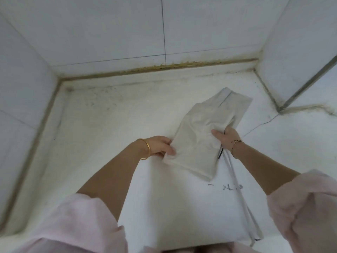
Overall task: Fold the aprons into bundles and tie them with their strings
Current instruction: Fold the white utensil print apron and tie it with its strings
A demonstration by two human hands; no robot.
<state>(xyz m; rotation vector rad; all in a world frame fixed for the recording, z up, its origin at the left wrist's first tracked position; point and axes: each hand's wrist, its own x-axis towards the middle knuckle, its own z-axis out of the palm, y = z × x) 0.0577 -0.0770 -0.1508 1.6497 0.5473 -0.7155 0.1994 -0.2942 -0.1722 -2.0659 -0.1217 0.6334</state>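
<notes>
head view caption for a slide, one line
Left hand and right hand grip a folded apron over a white surface, strings trailing loose.

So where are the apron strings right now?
In the head view, right of centre, the strings trail from the folded apron under the right hand down across the white surface toward the person.

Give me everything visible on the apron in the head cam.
The apron is pale grey-white cloth, folded into a long, creased rectangle angled diagonally over the white surface. The left hand grips its near-left edge; the right hand grips its right edge, thumb on top. Its strings trail loose from the right side toward the person. It is not yet tied.
</notes>
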